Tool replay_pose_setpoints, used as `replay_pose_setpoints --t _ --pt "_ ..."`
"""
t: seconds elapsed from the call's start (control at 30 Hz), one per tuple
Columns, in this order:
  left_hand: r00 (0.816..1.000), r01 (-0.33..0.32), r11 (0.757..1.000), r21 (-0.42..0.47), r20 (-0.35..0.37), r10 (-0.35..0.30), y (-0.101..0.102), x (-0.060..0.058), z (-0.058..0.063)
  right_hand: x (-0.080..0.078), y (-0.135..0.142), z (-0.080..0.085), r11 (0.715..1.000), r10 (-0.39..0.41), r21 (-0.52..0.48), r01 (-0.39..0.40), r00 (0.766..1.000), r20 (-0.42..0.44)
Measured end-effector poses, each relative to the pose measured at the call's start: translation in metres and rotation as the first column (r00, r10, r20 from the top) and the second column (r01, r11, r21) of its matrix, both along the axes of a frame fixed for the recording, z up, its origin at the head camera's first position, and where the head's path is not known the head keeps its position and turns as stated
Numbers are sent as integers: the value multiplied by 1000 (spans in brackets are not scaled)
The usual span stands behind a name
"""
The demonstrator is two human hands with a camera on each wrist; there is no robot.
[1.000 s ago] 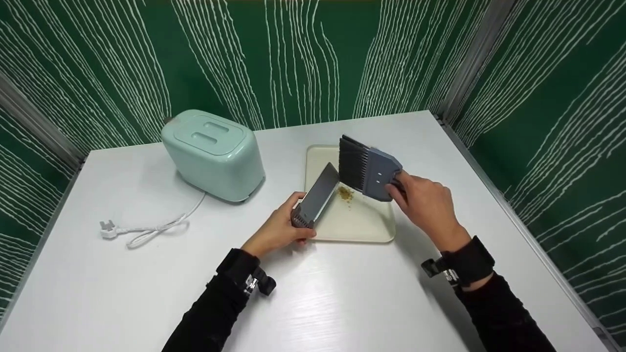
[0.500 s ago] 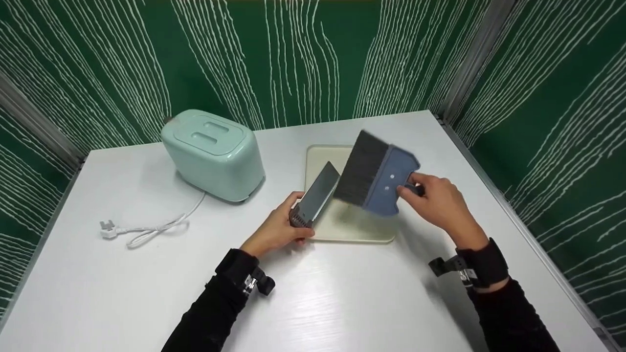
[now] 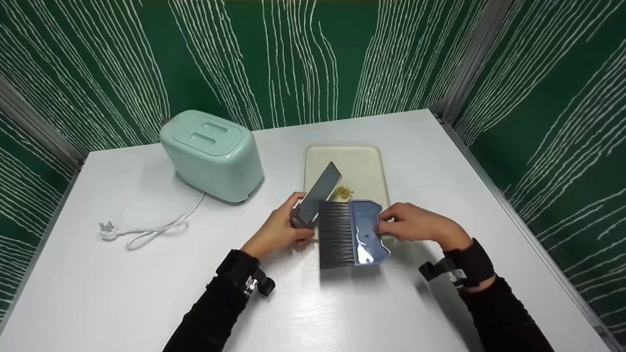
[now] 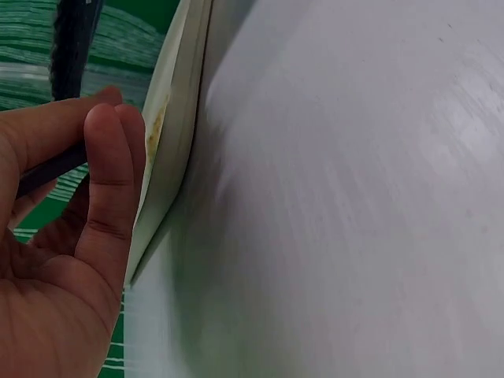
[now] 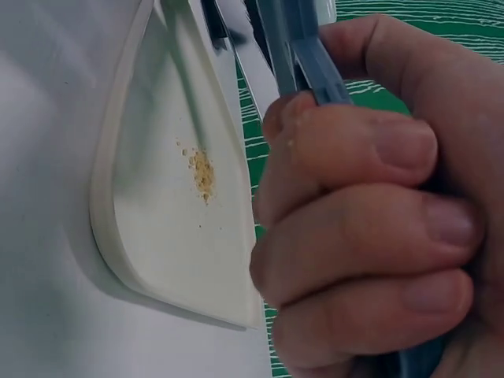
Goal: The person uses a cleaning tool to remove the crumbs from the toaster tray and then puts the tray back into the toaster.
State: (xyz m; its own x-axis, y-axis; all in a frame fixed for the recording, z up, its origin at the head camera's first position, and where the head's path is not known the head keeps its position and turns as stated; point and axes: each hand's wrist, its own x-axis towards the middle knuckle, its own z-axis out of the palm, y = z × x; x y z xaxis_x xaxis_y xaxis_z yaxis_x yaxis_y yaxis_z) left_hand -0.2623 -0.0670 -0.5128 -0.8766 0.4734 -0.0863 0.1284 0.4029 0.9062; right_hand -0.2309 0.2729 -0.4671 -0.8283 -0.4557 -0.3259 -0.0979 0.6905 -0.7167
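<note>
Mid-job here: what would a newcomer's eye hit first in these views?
Probably the mint toaster, standing at the back left of the white table. Next, perhaps, the blue brush in the right hand and the grey dustpan in the left hand. Yellowish crumbs lie on the cream tray.

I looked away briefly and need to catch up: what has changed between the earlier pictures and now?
The right hand has brought the brush toward the person, so it now covers part of the tray's near edge in the head view. Nothing was taken hold of or let go. The left hand, its flat gray tool, tray and toaster stayed put.
</note>
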Motion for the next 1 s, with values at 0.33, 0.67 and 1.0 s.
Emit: replay_pose_setpoints --t 0.33,0.67,1.0 --pt "1000 -7 999 40 30 6 0 1 -1 -7 6 1 996 -52 77 55 998 -38" --pt "998 -7 999 49 64 4 0 2 -1 -13 16 5 986 -89 132 100 992 -87" --pt "1000 8 999 37 19 -9 -1 1 -1 -12 23 11 978 -126 157 141 987 -102"
